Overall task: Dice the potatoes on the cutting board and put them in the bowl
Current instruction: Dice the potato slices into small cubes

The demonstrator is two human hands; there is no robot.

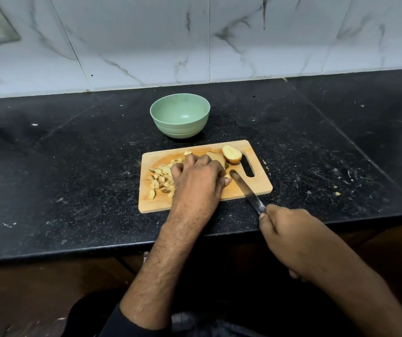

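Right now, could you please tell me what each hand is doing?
Left hand: fingers curled over potato pieces on the cutting board.
Right hand: gripping the knife by its handle.

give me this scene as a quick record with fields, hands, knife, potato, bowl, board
left hand: rests curled on the potato pieces on the board
right hand: grips the knife handle at the counter's front edge
knife: blade angled over the board, tip near the left hand
diced potato: pile on the board's left part
potato half: uncut, at the board's far right by the handle slot
bowl: green, empty, behind the board
board: wooden, on the black counter
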